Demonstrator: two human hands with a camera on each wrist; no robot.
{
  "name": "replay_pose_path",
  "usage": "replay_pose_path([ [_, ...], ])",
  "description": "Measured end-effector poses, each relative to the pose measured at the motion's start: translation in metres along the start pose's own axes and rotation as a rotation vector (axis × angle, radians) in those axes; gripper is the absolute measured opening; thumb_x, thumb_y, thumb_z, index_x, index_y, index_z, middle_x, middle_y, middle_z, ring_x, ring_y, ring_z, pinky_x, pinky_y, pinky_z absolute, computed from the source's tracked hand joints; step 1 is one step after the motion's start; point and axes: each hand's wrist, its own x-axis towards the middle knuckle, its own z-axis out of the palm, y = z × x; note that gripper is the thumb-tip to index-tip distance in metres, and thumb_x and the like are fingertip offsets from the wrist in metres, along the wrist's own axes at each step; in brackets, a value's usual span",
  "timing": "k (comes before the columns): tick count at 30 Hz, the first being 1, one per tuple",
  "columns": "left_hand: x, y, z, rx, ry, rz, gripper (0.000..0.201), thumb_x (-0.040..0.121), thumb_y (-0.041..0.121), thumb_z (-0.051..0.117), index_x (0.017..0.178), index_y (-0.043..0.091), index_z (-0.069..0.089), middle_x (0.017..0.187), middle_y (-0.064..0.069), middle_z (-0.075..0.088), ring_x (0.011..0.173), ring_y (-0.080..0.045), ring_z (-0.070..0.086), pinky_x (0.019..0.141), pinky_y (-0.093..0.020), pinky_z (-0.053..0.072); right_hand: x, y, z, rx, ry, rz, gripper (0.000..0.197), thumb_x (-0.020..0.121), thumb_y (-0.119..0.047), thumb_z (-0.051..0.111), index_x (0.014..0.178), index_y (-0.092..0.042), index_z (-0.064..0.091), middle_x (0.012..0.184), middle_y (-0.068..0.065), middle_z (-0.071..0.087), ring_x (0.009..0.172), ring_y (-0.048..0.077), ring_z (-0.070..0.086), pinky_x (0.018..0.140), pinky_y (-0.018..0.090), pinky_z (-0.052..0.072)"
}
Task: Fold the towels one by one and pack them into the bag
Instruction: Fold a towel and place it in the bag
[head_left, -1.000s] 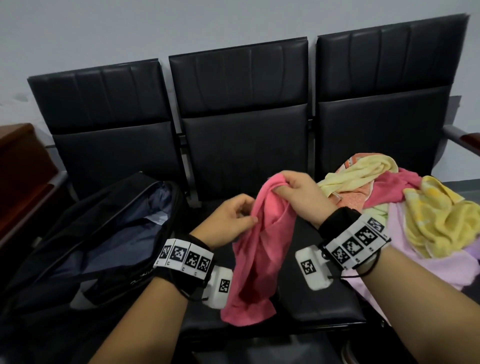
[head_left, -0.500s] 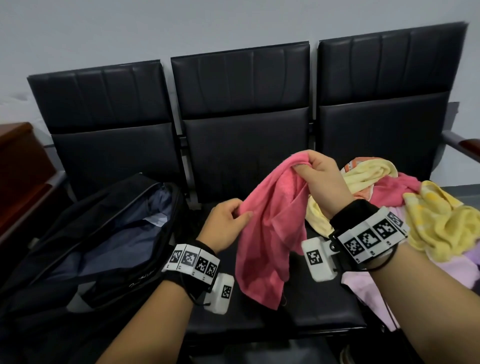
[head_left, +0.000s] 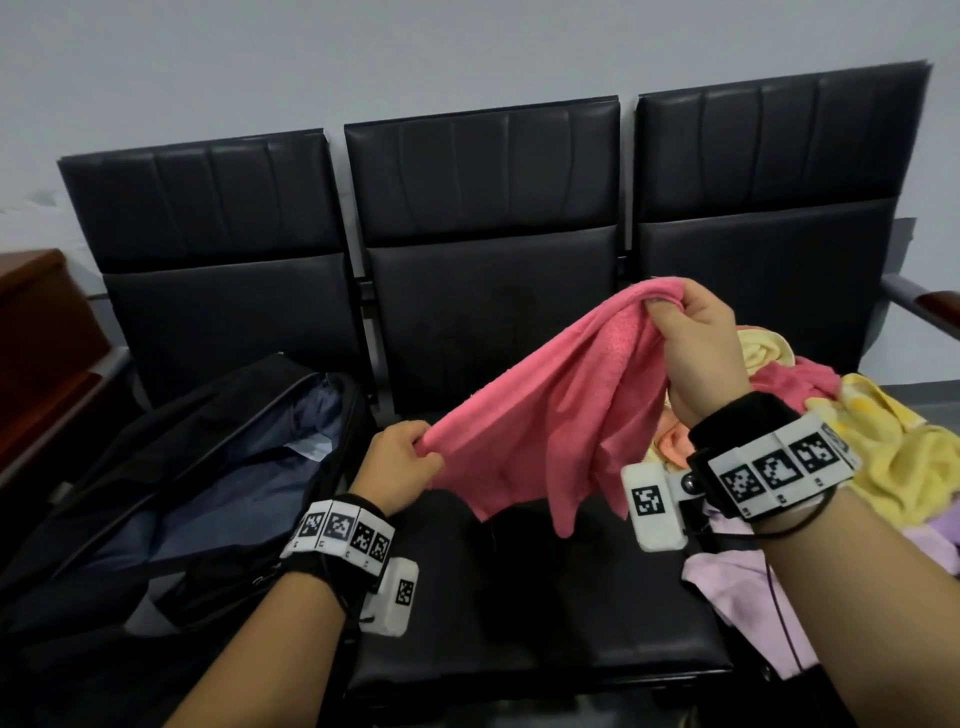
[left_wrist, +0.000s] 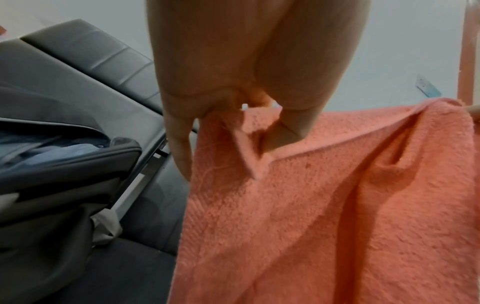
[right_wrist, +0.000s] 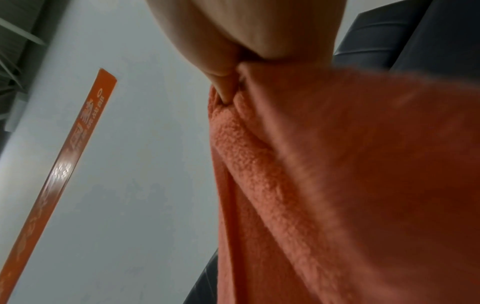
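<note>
A pink towel (head_left: 550, 415) hangs stretched in the air over the middle seat, held at two corners. My right hand (head_left: 675, 312) pinches its upper corner high at the right. My left hand (head_left: 421, 447) pinches the lower left corner beside the bag. The left wrist view shows the towel (left_wrist: 324, 205) gripped between thumb and fingers (left_wrist: 179, 144). In the right wrist view the towel (right_wrist: 350, 185) bunches under my fingers. The open black bag (head_left: 208, 467) lies on the left seat, its blue-grey lining showing.
A heap of yellow, pink and lilac towels (head_left: 893, 447) covers the right seat. A row of three black seats (head_left: 493, 312) stands against a grey wall. A wooden piece of furniture (head_left: 36, 332) is at the far left, an armrest (head_left: 930, 306) at the far right.
My right hand rose and moved right with its corner. My left hand took hold of the other corner, and the towel went from hanging bunched to spread between both hands.
</note>
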Motion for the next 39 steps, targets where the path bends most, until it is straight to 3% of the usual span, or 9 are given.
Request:
replay_pose_path([
  [6,0.004,-0.011,-0.005,-0.227,0.105,-0.093,0.035,0.079,-0.012,0.048,0.08,0.02,0.062,0.069,-0.001,0.066,0.053,-0.005,0.059,0.05,-0.015,0.045,-0.004,0.006,0.002,-0.036,-0.006,0.04,0.023,0.098,-0.006,0.05,0.09,-0.018,0.067,0.091,0.003,0.067,0.091,0.018,0.063,0.089,0.039,0.052],
  [9,0.008,-0.011,-0.008,-0.33,0.151,-0.07,0.039,0.083,-0.013,0.04,0.09,0.02,0.059,0.089,-0.001,0.064,0.07,0.0,0.059,0.062,-0.015,0.046,-0.005,0.014,0.002,-0.07,-0.023,0.06,0.02,0.098,-0.006,0.05,0.095,-0.016,0.067,0.097,0.006,0.068,0.096,0.021,0.063,0.094,0.042,0.051],
  [11,0.009,-0.011,-0.009,-0.351,0.132,-0.046,0.036,0.085,-0.006,0.046,0.091,0.027,0.059,0.096,0.006,0.062,0.087,-0.005,0.056,0.074,-0.014,0.043,-0.006,0.02,0.002,-0.088,-0.026,0.067,0.021,0.098,-0.007,0.05,0.093,-0.019,0.067,0.097,0.005,0.068,0.097,0.021,0.064,0.094,0.042,0.051],
  [15,0.007,-0.014,-0.017,-0.23,0.018,0.005,0.047,0.068,0.014,0.07,0.101,0.043,0.05,0.104,0.018,0.058,0.093,0.004,0.056,0.072,-0.003,0.04,-0.005,0.03,-0.001,-0.085,0.021,0.082,0.024,0.097,-0.008,0.051,0.089,-0.023,0.068,0.091,-0.003,0.069,0.091,0.013,0.064,0.088,0.035,0.053],
  [19,0.007,-0.018,-0.022,-0.168,0.075,0.045,0.05,0.079,0.001,0.061,0.103,0.04,0.041,0.095,0.014,0.054,0.081,0.006,0.057,0.066,-0.01,0.042,-0.002,0.036,-0.007,-0.104,0.075,0.091,0.024,0.096,-0.009,0.051,0.088,-0.025,0.067,0.088,-0.006,0.068,0.086,0.009,0.063,0.084,0.032,0.052],
  [23,0.008,-0.02,-0.027,-0.162,0.077,0.052,0.017,0.095,0.017,0.063,0.092,0.029,0.051,0.078,0.018,0.058,0.07,0.008,0.054,0.063,-0.01,0.039,-0.002,0.04,-0.011,-0.127,0.069,0.095,0.024,0.096,-0.008,0.051,0.088,-0.024,0.067,0.089,-0.004,0.068,0.087,0.012,0.063,0.085,0.035,0.052],
  [26,0.008,-0.02,-0.037,-0.084,0.088,0.085,0.018,0.098,0.017,0.058,0.081,0.022,0.06,0.071,0.011,0.06,0.068,0.006,0.055,0.063,-0.007,0.038,-0.003,0.043,-0.012,-0.142,0.033,0.135,0.024,0.096,-0.008,0.05,0.089,-0.022,0.068,0.09,0.0,0.07,0.087,0.016,0.065,0.084,0.037,0.053],
  [32,0.012,-0.009,-0.046,-0.26,0.314,-0.09,0.027,0.1,0.011,0.052,0.076,0.019,0.064,0.071,0.005,0.062,0.066,-0.005,0.053,0.063,-0.025,0.042,-0.015,0.056,0.001,-0.384,-0.309,0.215,0.043,0.092,-0.002,0.056,0.133,-0.014,0.053,0.104,0.012,0.068,0.093,0.023,0.065,0.09,0.038,0.051],
  [39,0.002,0.056,-0.02,-0.466,0.017,0.114,0.037,0.099,0.0,0.046,0.12,0.025,0.063,0.067,0.005,0.055,0.054,-0.005,0.045,0.056,-0.019,0.04,-0.037,0.043,0.028,-0.445,-0.579,0.001,0.014,0.085,-0.008,0.067,0.084,-0.021,0.069,0.084,-0.005,0.071,0.082,0.011,0.066,0.079,0.033,0.052],
])
